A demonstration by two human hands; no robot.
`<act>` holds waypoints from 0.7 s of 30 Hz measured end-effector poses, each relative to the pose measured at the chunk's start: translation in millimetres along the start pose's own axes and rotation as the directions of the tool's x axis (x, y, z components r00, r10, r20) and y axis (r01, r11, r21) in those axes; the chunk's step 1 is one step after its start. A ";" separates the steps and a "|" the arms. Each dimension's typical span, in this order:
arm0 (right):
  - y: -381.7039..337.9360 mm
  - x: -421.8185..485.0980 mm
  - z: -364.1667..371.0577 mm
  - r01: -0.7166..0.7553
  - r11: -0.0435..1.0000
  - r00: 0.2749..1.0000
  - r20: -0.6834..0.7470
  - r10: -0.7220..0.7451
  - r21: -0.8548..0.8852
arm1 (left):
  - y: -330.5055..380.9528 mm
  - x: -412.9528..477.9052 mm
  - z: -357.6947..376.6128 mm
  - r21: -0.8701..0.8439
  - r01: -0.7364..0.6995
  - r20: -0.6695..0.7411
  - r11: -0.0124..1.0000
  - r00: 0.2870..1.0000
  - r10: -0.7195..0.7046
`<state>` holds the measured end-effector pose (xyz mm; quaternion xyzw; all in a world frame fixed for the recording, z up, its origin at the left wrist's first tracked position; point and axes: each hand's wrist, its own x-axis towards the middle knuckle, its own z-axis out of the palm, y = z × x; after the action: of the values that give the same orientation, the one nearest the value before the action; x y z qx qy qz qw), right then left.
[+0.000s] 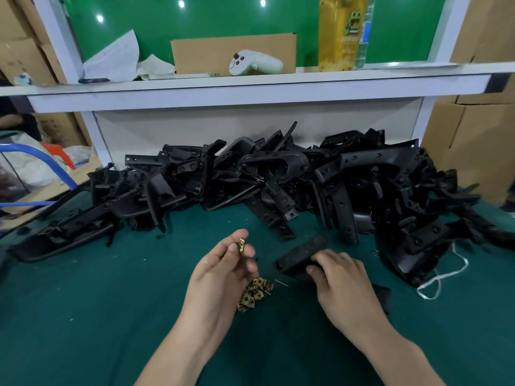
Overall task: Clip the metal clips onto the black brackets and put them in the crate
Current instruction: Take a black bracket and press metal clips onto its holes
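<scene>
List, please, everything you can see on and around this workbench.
table: one, dark green top
shelf: one, white, above the table
black brackets: many, black, heaped across the table's far side
held bracket: one, black, under the right hand
metal clips: small heap, brass-coloured, on the table between the hands
single clip: one, brass-coloured, at the left hand fingertips
controller: one, white, on the shelf
bottle: one, yellow, on the shelf
cardboard sheet: one, brown, behind the controller
string: one, white, table's right side
left hand: pinches the single clip
right hand: grips the held bracket
</scene>
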<state>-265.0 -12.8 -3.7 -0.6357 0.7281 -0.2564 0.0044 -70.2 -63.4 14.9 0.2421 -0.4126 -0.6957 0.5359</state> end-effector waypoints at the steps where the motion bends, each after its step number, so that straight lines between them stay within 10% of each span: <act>1: 1.2 -0.1 1.4 -0.002 1.000 1.000 -0.004 0.002 -0.005 | 0.5 0.0 -0.4 -0.044 0.027 -0.006 0.999 1.000 -0.027; 21: 5.7 3.2 7.1 -0.007 0.999 1.000 0.012 0.008 -0.054 | 3.4 1.6 -7.0 -0.209 0.072 -0.076 0.975 0.993 -0.090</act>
<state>-268.5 -18.0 -11.0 -0.6343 0.7371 -0.2330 -0.0074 -63.4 -67.4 14.1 0.2311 -0.3049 -0.7451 0.5464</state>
